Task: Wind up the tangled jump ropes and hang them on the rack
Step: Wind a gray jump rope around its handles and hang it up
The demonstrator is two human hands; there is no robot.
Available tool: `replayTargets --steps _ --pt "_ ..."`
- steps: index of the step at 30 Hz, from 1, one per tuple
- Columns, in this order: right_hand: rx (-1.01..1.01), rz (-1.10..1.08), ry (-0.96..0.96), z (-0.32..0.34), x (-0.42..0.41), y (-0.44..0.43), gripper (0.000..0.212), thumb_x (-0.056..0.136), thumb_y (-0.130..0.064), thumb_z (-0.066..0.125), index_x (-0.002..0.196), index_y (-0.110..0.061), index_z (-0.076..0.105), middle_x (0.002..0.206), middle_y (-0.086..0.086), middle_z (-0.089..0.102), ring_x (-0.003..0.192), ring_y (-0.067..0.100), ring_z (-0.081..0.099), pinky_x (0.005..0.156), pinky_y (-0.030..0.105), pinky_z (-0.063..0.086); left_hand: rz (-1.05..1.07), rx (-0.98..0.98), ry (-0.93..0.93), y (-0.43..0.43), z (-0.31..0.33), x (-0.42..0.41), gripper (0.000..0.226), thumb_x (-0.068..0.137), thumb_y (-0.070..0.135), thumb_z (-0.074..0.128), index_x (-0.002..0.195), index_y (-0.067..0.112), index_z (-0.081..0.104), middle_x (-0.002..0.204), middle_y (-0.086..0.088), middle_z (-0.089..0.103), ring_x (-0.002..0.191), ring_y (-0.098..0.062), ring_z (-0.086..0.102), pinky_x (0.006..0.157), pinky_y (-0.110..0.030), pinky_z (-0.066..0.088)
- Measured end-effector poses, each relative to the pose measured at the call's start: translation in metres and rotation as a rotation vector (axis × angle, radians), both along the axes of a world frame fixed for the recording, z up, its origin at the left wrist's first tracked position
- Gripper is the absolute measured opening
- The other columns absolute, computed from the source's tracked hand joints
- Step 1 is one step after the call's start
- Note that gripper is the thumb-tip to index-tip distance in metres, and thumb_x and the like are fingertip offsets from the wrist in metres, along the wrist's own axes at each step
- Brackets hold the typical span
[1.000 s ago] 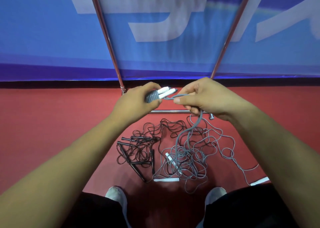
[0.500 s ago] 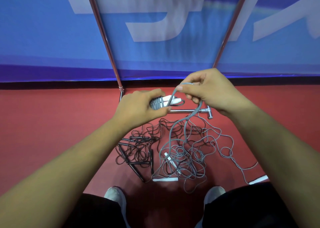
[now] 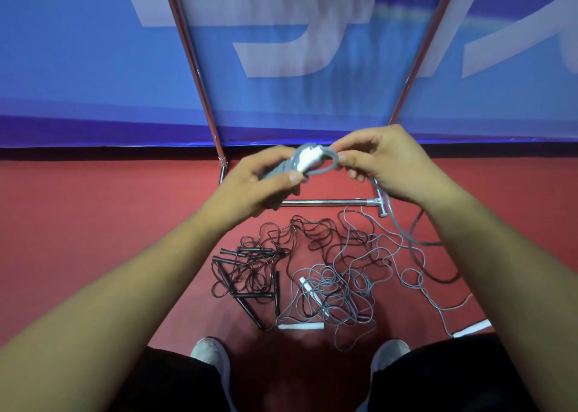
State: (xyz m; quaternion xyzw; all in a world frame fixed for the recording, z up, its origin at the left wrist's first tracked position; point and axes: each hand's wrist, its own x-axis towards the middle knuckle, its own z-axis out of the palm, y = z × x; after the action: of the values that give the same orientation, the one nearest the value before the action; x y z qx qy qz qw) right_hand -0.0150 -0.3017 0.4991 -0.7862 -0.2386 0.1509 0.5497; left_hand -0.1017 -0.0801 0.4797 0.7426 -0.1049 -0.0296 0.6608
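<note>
View: head camera, looking forward and down.
Left hand [image 3: 259, 183]: fingers curled round the white handles [image 3: 308, 158] and the wound turns of a grey rope [image 3: 330, 167], held above the floor [image 3: 93, 217] in front of the rack [image 3: 200, 77].
Right hand [image 3: 384, 161]: thumb and forefinger pinch a loop of the same grey rope just beside the handle tips; the other fingers are curled.
Grey rope: hangs from the right hand past the rack's base bar [image 3: 325, 203] down to the floor.
Grey tangle [image 3: 337, 292]: lies between the base bar and the two shoes [image 3: 209, 352], with white handles in it.
Black ropes [image 3: 250, 271]: a tangled heap touching the grey tangle's left side.
Rack: two slanted metal poles before a blue banner [image 3: 78, 67].
</note>
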Motion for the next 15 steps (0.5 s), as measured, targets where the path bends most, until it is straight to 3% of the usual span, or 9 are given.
replayTargets --steps 6,11,15 --pt "-0.126 0.023 0.028 -0.005 -0.002 0.008 0.006 0.092 -0.012 0.069 0.089 -0.015 0.074 0.067 0.002 0.068 0.054 0.014 0.051 0.054 0.03 0.044 0.16 -0.29 0.136 -0.005 -0.003 0.009 0.028 0.087 0.034 0.054 0.108 0.016 0.048 0.07 -0.014 0.06 0.041 -0.021 0.044 0.043 -0.024 0.038" --pt "-0.205 0.049 0.003 -0.003 -0.002 0.003 0.007 0.093 -0.017 0.068 0.097 -0.016 0.075 0.071 0.001 0.069 0.055 0.013 0.052 0.058 0.034 0.045 0.118 -0.436 0.231 -0.001 0.0 0.012 0.035 0.102 0.03 0.04 0.134 0.027 0.052 0.075 -0.013 0.056 0.05 -0.023 0.046 0.046 -0.027 0.042" --pt "-0.232 0.07 0.015 0.004 -0.001 -0.005 0.009 0.093 -0.015 0.068 0.098 -0.017 0.075 0.074 -0.001 0.072 0.059 0.011 0.054 0.056 0.02 0.045 0.142 -0.566 0.43 0.0 0.003 0.013 0.024 0.1 0.035 0.045 0.109 0.016 0.057 0.075 -0.011 0.056 0.048 -0.023 0.044 0.047 -0.027 0.042"
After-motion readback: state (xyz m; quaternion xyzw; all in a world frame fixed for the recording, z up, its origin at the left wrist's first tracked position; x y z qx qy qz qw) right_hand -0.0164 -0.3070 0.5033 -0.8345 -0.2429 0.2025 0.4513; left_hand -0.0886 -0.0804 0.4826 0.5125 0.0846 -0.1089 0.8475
